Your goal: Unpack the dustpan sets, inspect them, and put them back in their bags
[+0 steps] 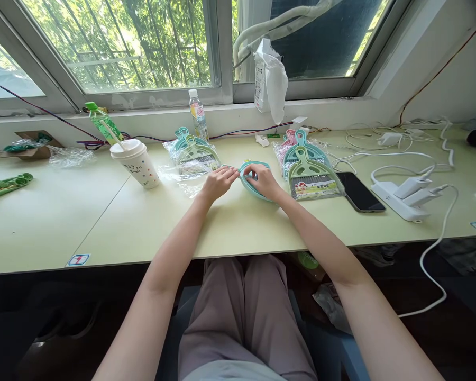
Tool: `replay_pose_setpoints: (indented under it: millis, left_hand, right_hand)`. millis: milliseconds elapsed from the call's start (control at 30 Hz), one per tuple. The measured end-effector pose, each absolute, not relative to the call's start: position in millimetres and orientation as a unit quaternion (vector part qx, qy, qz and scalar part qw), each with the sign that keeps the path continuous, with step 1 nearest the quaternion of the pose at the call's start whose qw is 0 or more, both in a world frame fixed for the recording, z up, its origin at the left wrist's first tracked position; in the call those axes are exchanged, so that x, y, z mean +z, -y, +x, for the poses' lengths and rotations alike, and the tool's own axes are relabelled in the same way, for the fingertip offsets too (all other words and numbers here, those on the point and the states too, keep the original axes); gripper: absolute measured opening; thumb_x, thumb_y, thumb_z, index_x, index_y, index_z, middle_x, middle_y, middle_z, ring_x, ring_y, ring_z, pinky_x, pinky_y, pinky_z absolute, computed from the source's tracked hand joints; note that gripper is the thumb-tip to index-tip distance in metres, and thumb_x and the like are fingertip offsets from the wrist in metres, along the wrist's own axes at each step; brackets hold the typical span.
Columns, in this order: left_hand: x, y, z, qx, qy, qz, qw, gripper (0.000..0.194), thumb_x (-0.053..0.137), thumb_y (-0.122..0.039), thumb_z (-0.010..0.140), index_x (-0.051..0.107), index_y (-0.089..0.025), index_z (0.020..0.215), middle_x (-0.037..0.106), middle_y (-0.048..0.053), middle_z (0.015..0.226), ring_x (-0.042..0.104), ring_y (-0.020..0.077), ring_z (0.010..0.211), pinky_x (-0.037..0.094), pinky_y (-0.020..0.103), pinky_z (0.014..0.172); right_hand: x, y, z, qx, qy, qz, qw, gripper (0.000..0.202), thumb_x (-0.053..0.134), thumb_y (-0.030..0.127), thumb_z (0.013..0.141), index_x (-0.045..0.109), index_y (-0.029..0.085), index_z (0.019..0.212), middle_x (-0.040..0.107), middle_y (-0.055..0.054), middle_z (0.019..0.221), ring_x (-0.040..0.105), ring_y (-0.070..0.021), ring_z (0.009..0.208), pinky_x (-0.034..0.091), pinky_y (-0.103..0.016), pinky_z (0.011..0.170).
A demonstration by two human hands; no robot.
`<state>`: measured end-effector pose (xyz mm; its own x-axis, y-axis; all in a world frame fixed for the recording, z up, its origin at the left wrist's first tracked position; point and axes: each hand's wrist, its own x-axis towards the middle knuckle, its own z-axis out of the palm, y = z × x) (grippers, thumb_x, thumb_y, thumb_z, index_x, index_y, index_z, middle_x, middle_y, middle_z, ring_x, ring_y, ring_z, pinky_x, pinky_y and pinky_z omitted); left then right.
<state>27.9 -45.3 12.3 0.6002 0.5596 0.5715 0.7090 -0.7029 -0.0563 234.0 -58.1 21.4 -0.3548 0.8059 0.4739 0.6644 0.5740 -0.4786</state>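
Blue dustpan (251, 189) has the left hand (219, 183) at one end and the right hand (264, 182) over it above the bench (238, 227), either grip's closure indeterminable.

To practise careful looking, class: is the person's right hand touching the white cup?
No, the right hand is on the light-blue item; the cup stands apart.

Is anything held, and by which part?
Seemingly a blue dustpan: the left hand at its left end, the right hand over its middle. Exact grips are hidden.
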Motion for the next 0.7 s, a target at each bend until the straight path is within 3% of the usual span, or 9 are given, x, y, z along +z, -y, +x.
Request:
replay_pose_setpoints:
  millis: [167,300,400,467,567,633,700]
  left_hand:
    - [10.5,45.0,28.9,-0.260,0.372,-0.879,0.143,0.037,0.036,-0.013,0.098,0.070,-0.022,0.108,0.072,0.009,0.115,0.066,0.0195,0.114,0.048,0.038,0.106]
    - [11.0,48.9,35.9,-0.294,0.380,-0.867,0.133,0.034,0.037,-0.014,0.098,0.068,-0.023,0.109,0.070,0.008,0.118,0.064,0.0196,0.117,0.041,0.042,0.113]
    - [18.3,56.9,45.3,-0.372,0.412,-0.822,0.129,0.033,0.039,-0.023,0.100,0.057,-0.024,0.127,0.057,0.012,0.139,0.047,0.0248,0.137,0.029,0.053,0.119]
    - [25.5,60.9,50.7,-0.413,0.433,-0.794,0.111,0.041,0.041,-0.033,0.100,0.045,-0.027,0.140,0.046,0.014,0.149,0.035,0.0277,0.145,0.028,0.056,0.118]
    - [32.7,61.7,56.3,-0.411,0.433,-0.803,-0.002,0.048,0.035,-0.042,0.102,0.031,-0.031,0.149,0.044,0.013,0.149,0.040,0.0264,0.143,0.041,0.050,0.109]
    - [31.1,60.6,60.5,-0.380,0.421,-0.814,-0.126,0.048,0.029,-0.043,0.103,0.030,-0.030,0.149,0.050,0.013,0.145,0.051,0.0249,0.134,0.048,0.043,0.100]
    - [24.1,59.8,66.9,-0.363,0.402,-0.806,-0.238,0.048,0.035,-0.045,0.102,0.034,-0.026,0.146,0.053,0.013,0.142,0.056,0.0247,0.127,0.051,0.039,0.096]
  right_hand:
    - [16.7,54.9,234.2,0.102,0.820,-0.449,0.341,0.020,0.049,0.017,0.085,0.064,0.019,0.097,0.070,-0.006,0.099,0.060,-0.0200,0.092,0.045,-0.030,0.085]
    - [19.0,56.9,232.3,0.104,0.806,-0.456,0.364,0.018,0.051,0.019,0.086,0.065,0.020,0.096,0.071,-0.005,0.098,0.061,-0.0191,0.087,0.046,-0.031,0.085]
    - [24.8,62.5,229.8,0.108,0.766,-0.479,0.415,0.017,0.051,0.026,0.089,0.064,0.021,0.098,0.071,-0.006,0.099,0.061,-0.0184,0.082,0.049,-0.033,0.083]
    - [28.7,65.7,228.7,0.111,0.725,-0.496,0.464,0.020,0.049,0.032,0.092,0.062,0.021,0.102,0.070,-0.007,0.103,0.062,-0.0184,0.083,0.051,-0.033,0.080]
    - [30.9,64.6,229.2,0.120,0.668,-0.511,0.528,0.025,0.048,0.039,0.094,0.059,0.021,0.108,0.068,-0.009,0.107,0.064,-0.0187,0.091,0.053,-0.031,0.079]
    - [28.8,59.3,230.8,0.139,0.646,-0.508,0.553,0.026,0.048,0.040,0.094,0.057,0.021,0.110,0.067,-0.010,0.108,0.065,-0.0189,0.096,0.054,-0.032,0.082]
    - [24.4,52.0,233.0,0.162,0.637,-0.495,0.569,0.025,0.048,0.039,0.094,0.058,0.020,0.109,0.067,-0.010,0.106,0.065,-0.0190,0.098,0.054,-0.033,0.086]
